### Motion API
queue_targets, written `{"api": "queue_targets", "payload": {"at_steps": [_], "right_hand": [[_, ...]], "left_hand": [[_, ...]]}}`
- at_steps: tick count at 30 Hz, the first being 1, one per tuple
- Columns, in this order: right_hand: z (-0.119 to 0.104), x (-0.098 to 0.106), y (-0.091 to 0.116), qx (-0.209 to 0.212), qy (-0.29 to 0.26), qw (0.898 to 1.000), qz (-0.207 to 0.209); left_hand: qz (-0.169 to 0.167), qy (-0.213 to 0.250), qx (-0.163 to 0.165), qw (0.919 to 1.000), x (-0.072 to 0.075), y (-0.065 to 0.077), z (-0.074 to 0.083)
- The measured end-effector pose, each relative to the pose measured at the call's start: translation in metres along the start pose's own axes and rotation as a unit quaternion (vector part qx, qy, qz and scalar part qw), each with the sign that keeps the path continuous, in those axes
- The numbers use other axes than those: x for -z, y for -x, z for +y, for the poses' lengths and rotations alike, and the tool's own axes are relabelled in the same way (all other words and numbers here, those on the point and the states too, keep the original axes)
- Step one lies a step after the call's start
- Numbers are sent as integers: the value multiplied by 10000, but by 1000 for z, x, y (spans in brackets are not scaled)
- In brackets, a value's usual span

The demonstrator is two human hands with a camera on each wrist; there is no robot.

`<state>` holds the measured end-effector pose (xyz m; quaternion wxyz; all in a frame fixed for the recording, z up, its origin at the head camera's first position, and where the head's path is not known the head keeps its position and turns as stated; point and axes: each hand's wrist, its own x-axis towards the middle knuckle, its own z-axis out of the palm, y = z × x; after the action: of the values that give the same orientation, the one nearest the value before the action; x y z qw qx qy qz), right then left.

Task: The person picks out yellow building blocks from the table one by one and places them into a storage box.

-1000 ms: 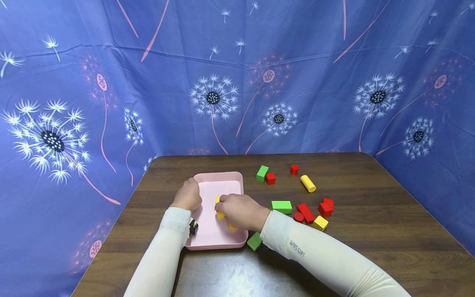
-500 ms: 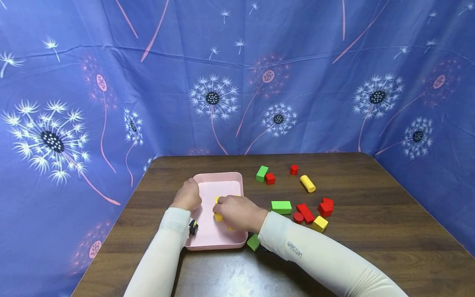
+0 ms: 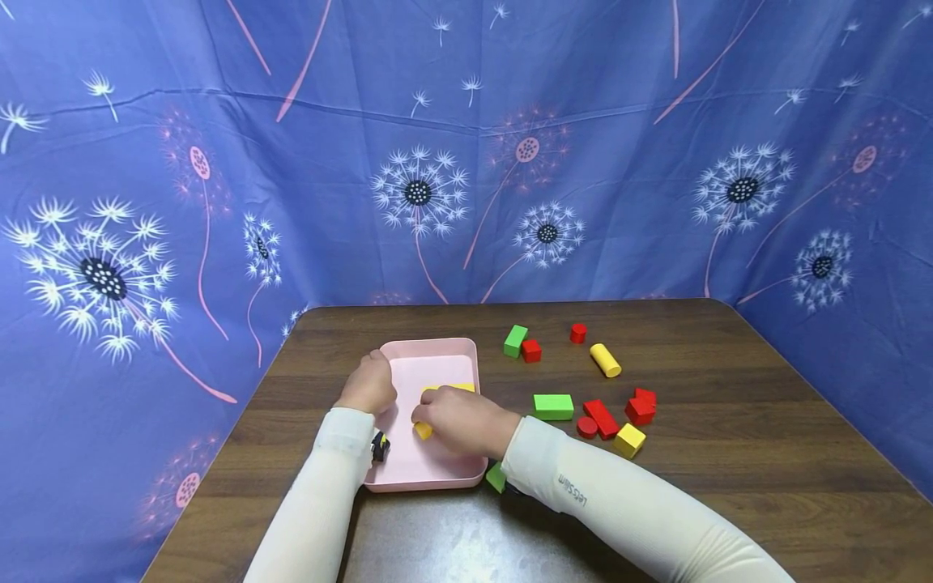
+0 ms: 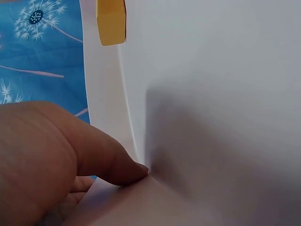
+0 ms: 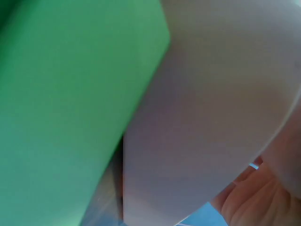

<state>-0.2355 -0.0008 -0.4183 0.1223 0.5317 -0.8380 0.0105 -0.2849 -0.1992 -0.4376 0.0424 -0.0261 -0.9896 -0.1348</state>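
Note:
My left hand grips the left wall of a shallow pink tray. In the left wrist view its thumb lies inside the tray's corner, while other fingers show outside. My right hand is inside the tray, its fingers on a yellow block mostly hidden beneath them. Behind that hand, a longer yellow block lies partly covered. The right wrist view shows the hand past the tray wall, with the held block out of sight.
Right of the tray lie a green block, a red block, a yellow block and a yellow cylinder. A green block sits by the tray's near right corner, partly under the sleeve. Behind hangs a blue cloth.
My right hand has shifted slightly left and nearer inside the tray, and the yellow block under its fingers moved with it. More of the yellow block behind shows. My left hand stays put.

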Motion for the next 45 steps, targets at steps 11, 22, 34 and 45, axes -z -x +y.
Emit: {"api": "queue_targets", "payload": {"at_steps": [11,22,34,45], "right_hand": [[2,-1,1,131,33,9999,-61],[3,-1,3,49,-31,9999,-139],[5,3,3,13,45,9999,-96],[6,17,9,-261,-75,9994,-195]], "left_hand": [[-91,75,170,9998,-4,-1,-1],[-83,50,148,9998,-3,-1,0],[-61,43,65,10000,0,-2,0],[-185,101,128,9997,-1,-1,0]]}}
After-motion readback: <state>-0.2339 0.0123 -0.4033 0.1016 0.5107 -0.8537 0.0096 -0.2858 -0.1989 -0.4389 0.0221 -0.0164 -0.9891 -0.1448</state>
